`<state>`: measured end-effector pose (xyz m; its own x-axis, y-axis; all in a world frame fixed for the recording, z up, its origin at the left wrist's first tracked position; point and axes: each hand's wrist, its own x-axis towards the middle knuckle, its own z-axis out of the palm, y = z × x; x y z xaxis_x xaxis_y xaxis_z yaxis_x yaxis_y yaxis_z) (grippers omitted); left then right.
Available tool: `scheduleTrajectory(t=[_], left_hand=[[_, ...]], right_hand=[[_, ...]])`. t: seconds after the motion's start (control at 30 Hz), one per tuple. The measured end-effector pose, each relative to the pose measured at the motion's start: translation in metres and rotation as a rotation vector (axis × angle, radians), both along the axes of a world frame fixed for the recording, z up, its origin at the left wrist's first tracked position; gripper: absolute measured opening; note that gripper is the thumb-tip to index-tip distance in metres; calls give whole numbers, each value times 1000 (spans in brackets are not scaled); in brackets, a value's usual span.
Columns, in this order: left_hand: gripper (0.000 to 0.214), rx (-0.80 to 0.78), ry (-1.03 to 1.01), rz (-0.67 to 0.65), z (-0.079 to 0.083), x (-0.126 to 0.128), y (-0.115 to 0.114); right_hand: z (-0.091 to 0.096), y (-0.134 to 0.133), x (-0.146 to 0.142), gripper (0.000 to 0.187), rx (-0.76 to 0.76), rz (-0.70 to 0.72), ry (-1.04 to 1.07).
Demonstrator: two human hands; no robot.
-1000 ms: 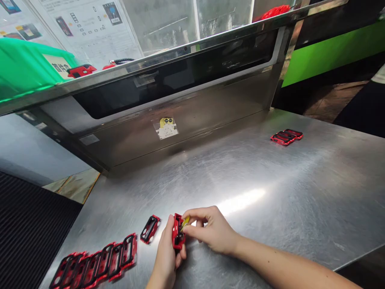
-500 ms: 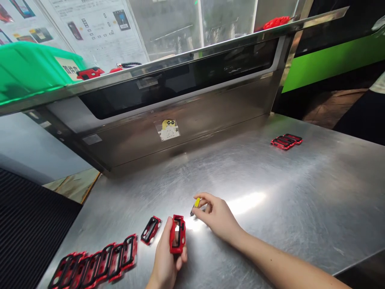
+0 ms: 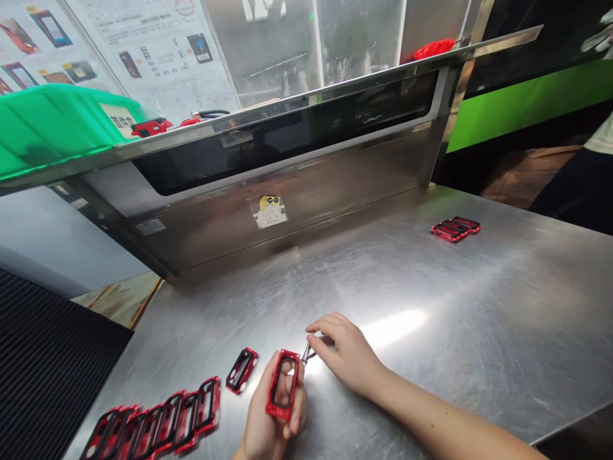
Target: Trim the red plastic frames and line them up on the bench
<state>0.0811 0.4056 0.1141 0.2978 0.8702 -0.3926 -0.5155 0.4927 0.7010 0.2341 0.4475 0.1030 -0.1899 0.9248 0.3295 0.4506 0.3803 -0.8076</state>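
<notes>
The worktop [image 3: 479,306] is shiny grey metal with lots of little scratches. A bright patch of light lies on it near the middle.

The left hand [image 3: 265,425] is at the near edge. Its grip is closed on a red frame [image 3: 283,386], with the thumb on one long side and the fingers on the other. The frame is tilted up off the worktop, and its open hole faces the camera.

The right hand [image 3: 347,351] rests on the worktop just beside it. Its grip is narrow, with the fingers curled over a small tool [image 3: 305,353]. Only the thin metal tip pokes out, close to the top of the red frame.

A loose frame [image 3: 242,369] lies flat just left of the held one. Further left, a row of frames [image 3: 158,425] lies on the worktop, each one leaning on the next, and it runs to the near left corner. Far off on the right sits a small pile of frames [image 3: 454,229].

Behind the worktop a metal back wall [image 3: 335,185] slopes up, with a sticker [image 3: 271,211] on it. Above that is a dark panel and then a metal shelf [image 3: 306,99]. A green bin [image 3: 52,121] sits on the shelf at the left, with a red part [image 3: 151,126] and a black cable [image 3: 211,115] beside it. A red bundle [image 3: 433,48] sits at the right end. Paper sheets [image 3: 158,51] with pictures hang behind the shelf.

A black ribbed mat [image 3: 43,370] lies low on the left. A green strip [image 3: 527,102] runs along the dark wall on the right.
</notes>
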Motion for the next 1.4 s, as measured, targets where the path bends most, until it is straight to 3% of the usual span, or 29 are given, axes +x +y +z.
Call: scheduleTrajectory(t=[0.43,0.73,0.93,1.4], left_hand=[[35,26,-15,-9,6,2,-1],[44,38,16,26,-16,-1,5],[50,59,108,-77,-6,1,2],[52,83,151,-84,-4,-1,-1]], right_hand=[[0,-1,-3,19,49,31,-62],[1,-2,-2,20,40,39,-103],[0,-3,-3,20,33,46,-110],[1,-3,-3,22,19,70,-134]])
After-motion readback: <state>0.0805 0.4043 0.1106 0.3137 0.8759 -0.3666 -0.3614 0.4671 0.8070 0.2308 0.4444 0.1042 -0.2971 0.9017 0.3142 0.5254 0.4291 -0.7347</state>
